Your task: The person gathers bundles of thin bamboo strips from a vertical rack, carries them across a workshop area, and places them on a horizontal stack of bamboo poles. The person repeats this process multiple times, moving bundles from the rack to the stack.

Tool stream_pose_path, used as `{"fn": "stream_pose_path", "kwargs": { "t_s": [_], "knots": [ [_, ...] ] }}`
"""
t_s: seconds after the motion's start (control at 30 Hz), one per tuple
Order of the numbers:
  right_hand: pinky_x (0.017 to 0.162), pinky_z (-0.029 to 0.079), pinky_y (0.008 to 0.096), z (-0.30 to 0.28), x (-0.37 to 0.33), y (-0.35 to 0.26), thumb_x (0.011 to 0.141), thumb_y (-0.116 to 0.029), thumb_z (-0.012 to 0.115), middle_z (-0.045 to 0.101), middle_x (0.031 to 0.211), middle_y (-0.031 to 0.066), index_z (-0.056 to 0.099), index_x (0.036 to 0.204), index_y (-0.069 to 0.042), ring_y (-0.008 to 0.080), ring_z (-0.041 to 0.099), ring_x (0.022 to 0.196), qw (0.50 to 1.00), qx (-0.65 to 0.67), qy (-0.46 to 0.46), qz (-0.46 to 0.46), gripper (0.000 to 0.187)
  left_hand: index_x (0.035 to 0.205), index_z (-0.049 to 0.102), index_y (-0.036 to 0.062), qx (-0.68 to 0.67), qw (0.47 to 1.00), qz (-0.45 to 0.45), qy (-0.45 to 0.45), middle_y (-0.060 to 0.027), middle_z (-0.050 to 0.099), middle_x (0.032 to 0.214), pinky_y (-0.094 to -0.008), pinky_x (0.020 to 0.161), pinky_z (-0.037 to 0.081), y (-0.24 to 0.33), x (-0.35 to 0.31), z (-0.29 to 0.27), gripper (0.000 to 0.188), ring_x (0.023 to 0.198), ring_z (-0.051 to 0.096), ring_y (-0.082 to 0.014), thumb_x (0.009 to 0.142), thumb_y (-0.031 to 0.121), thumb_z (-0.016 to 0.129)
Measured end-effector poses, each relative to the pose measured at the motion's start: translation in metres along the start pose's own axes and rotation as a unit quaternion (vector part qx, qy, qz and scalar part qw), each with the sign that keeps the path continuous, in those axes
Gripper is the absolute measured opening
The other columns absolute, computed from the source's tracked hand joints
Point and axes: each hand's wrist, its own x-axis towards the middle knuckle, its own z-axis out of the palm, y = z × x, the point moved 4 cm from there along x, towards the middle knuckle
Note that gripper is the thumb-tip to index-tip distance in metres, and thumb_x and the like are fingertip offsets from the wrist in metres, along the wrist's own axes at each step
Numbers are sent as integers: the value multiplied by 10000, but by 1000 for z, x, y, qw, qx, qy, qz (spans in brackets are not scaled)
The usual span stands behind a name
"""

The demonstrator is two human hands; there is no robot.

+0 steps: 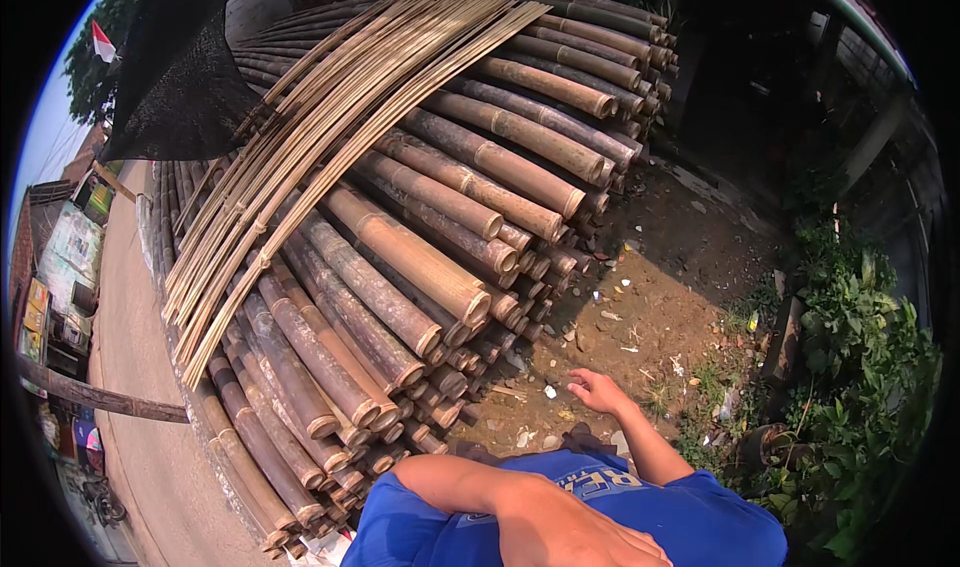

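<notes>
My right hand (pixel 598 392) reaches out low over the dirt, fingers apart, with nothing in it. My left arm bends across my blue shirt (pixel 640 502). Close to the lower edge, my left hand (pixel 570 527) shows its back; its fingers look stretched out and are partly cut off by the frame, and I see nothing held. Ahead lies a large stack of bamboo poles (pixel 420 257), their cut ends facing me and to the right. Across the top rests a layer of long, thin bamboo strips (pixel 340 97), tied in places. Neither hand touches the bamboo.
Black netting (pixel 180 87) hangs over the stack's far left. A paved road (pixel 140 367) runs along the left, crossed by a horizontal pole (pixel 100 397). Litter and stones dot the dirt ground (pixel 660 297). Green plants (pixel 860 367) grow along the right, below a dark shaded area.
</notes>
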Motion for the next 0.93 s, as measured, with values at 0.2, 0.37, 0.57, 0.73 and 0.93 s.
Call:
{"fn": "stream_pose_path", "kwargs": {
  "t_s": [0.2,0.37,0.57,0.73,0.93],
  "knots": [
    [935,558,428,-160,-89,142,966,-326,675,728,1186,229,615,1357,-39,336,723,1082,980,55,146,126,489,1223,628,-75,-50,996,-48,-51,-318,625,1164,-562,873,490,-126,68,-72,541,975,601,-502,1020,427,617],
    [843,567,377,-241,-157,253,982,-289,668,745,1050,175,642,1297,-20,249,728,939,923,124,305,197,414,1258,614,-48,-23,984,-116,-130,-275,631,1164,-559,961,467,-186,107,-135,533,1008,590,-491,1038,436,582],
    [745,554,302,-261,-131,301,1015,-270,652,724,1057,101,638,1298,-17,162,712,861,879,287,327,195,380,982,715,-9,-61,965,-250,48,-90,675,924,-519,1082,466,-241,97,-260,68,896,659,-252,958,42,677],
    [834,564,345,-338,-68,314,1007,-260,662,738,1072,143,627,1334,-21,193,714,949,885,328,294,153,407,1013,688,19,-29,875,-382,296,-70,650,987,-423,1025,485,-295,19,-402,106,1123,657,-252,992,120,663],
    [933,555,400,-442,-4,496,945,-430,708,733,1190,191,623,1376,-57,297,726,1039,865,265,337,260,576,1115,673,31,17,824,-483,295,-8,653,1087,-272,896,467,-366,-13,-603,174,1007,583,-90,1021,176,661]
  ]
}}
